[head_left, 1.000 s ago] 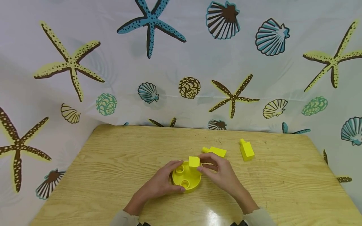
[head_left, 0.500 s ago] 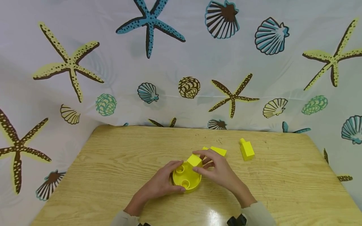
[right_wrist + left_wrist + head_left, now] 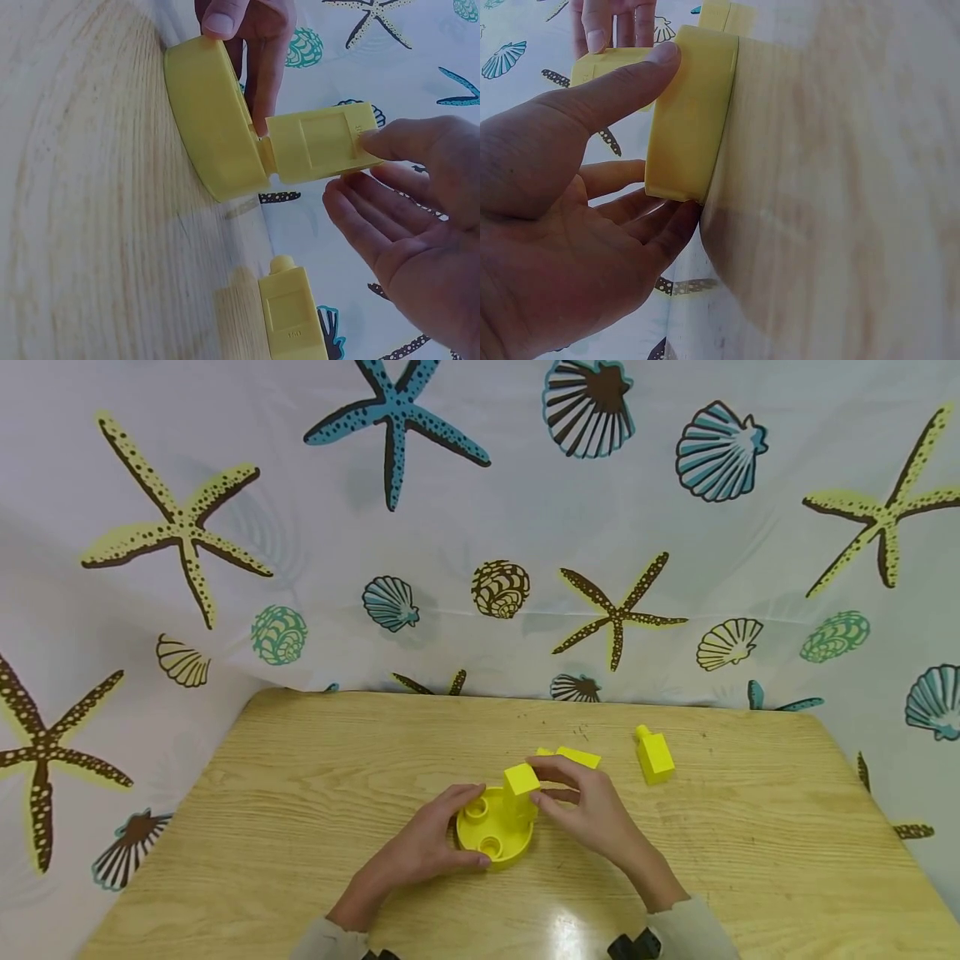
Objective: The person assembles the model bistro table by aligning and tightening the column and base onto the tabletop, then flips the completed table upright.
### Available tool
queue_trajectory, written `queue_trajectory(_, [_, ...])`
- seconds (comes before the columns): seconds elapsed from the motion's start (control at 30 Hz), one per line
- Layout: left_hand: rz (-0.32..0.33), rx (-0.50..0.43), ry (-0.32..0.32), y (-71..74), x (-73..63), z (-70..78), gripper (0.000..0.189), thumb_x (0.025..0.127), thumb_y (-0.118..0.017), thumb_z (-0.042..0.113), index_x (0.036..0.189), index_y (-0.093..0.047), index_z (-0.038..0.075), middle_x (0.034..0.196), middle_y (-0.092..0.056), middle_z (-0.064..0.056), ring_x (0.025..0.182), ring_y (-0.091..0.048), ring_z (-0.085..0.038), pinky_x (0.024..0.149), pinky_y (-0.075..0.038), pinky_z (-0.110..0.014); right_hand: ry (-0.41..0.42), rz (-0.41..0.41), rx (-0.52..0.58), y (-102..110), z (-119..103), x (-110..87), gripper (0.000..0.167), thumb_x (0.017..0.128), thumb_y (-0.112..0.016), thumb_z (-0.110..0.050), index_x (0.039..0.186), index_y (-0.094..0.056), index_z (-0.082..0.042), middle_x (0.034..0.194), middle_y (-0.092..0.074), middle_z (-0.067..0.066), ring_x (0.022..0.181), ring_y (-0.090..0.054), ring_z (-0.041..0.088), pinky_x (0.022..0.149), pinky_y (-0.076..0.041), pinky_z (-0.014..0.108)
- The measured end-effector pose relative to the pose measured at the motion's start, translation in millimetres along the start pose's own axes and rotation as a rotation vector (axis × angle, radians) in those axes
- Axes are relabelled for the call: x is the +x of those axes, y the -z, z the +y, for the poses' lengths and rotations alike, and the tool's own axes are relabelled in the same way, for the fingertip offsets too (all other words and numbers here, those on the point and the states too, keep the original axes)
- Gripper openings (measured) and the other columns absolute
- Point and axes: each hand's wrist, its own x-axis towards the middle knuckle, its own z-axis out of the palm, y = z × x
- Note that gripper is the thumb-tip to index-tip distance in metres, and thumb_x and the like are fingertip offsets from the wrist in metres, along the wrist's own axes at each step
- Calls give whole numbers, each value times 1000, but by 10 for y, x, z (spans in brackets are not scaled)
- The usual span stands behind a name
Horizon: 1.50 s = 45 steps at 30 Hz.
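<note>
Left hand and right hand both hold something: the left curls around the left side of a round yellow dish on the counter, and the right pinches a yellow block roughly upright at the dish's far right side, neck downward (whether it is fully seated, I cannot tell). Beyond the right hand lies a second block, partly hidden, with a third block farther right.

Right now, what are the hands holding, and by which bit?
The left hand holds the round yellow base by its sides; the right hand pinches the yellow block near its top end.
</note>
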Motion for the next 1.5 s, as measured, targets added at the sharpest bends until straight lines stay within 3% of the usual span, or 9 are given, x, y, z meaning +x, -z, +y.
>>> queue_trajectory(0.3, [-3, -5, 4, 0, -11, -7, 90, 85, -87, 31, 155, -40, -3, 152, -46, -18, 139, -45, -38, 114, -37, -59, -28, 85, 17, -27, 12, -2, 40, 87, -83, -8, 123, -66, -6, 119, -71, 11, 106, -71, 27, 87, -61, 33])
queue_trajectory(0.6, [4, 7, 0, 3, -14, 0, 90, 85, -87, 31, 154, -41, -4, 151, -46, -18, 140, -44, -39, 114, -37, -60, -14, 46, -88, -28, 15, -52, 50, 89, -82, -16, 137, -65, -14, 115, -66, 5, 96, -69, 21, 82, -61, 31])
queue_trajectory(0.83, [9, 11, 8, 7, -16, 0, 91, 84, -88, 31, 154, -41, -3, 151, -46, -18, 140, -44, -38, 115, -36, -60, 36, -3, -20, 32, 14, -95, 43, 96, -71, -2, 138, -64, -9, 139, -61, 12, 119, -63, 30, 91, -59, 33])
queue_trajectory(0.93, [6, 9, 17, 10, -11, 2, 91, 84, -87, 31, 155, -41, -2, 152, -46, -18, 141, -43, -39, 115, -36, -60, 32, 2, 3, 56, 15, -110, 42, 96, -71, -1, 136, -65, -8, 142, -60, 13, 123, -62, 30, 94, -57, 32])
queue_trajectory(1.3, [3, 18, 36, -5, -2, -20, 92, 84, -88, 33, 155, -41, -1, 152, -46, -18, 141, -43, -39, 116, -35, -61, -33, 35, 4, 83, 42, -125, 43, 87, -84, -12, 127, -69, -10, 123, -70, 9, 106, -69, 24, 91, -60, 35])
queue_trajectory(1.5, [11, 16, 16, -10, 1, -12, 90, 84, -88, 32, 154, -42, -2, 152, -46, -18, 140, -43, -39, 115, -36, -61, 14, -8, -58, 44, 49, -117, 50, 84, -86, -19, 131, -69, -15, 110, -67, 3, 100, -64, 24, 88, -60, 33])
